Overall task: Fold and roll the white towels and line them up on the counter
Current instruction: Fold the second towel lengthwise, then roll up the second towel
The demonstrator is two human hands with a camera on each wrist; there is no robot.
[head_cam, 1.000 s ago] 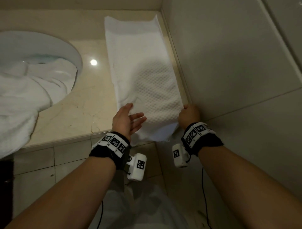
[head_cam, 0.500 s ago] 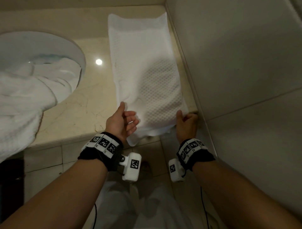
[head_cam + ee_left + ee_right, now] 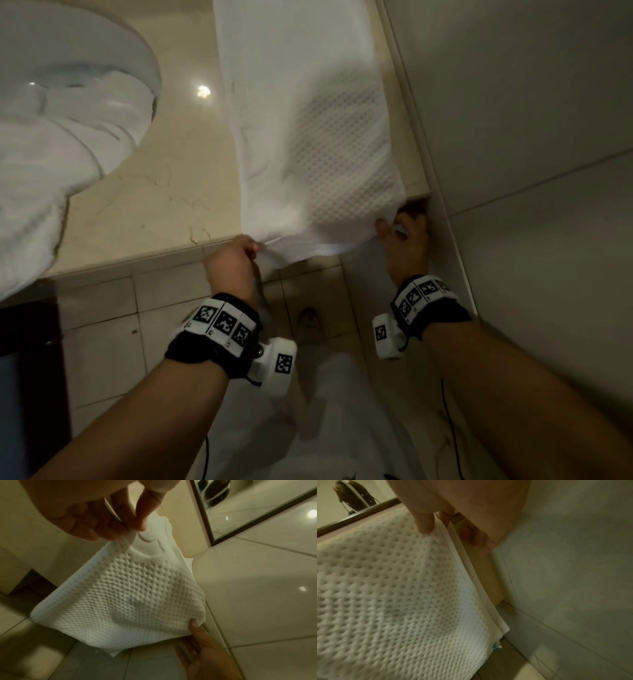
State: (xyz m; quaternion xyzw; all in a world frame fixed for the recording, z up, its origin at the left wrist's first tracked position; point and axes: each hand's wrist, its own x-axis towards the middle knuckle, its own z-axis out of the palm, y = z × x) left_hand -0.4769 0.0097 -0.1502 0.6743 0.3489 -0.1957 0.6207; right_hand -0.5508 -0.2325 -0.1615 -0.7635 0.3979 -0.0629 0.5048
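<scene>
A white waffle-weave towel (image 3: 308, 130) lies folded lengthwise on the beige counter (image 3: 144, 192), its near end hanging over the front edge. My left hand (image 3: 236, 257) pinches the near left corner of that towel (image 3: 130, 595) between thumb and fingers. My right hand (image 3: 402, 236) pinches the near right corner by its hem, close to the tiled wall. In the right wrist view the thumb and fingers clamp the towel's (image 3: 393, 588) flat border. The right hand (image 3: 197, 627) also shows in the left wrist view at the far corner.
A round white basin (image 3: 85, 68) at the left holds a heap of white towels (image 3: 41, 161) that spills over the counter front. A tiled wall (image 3: 513, 120) closes the right side. A mirror frame (image 3: 240, 524) sits above the counter. Floor tiles (image 3: 113, 325) lie below.
Both hands have slid down to the towel's near corners and closed on them; the left hand was open on the cloth before. The towel's near end now hangs further over the edge.
</scene>
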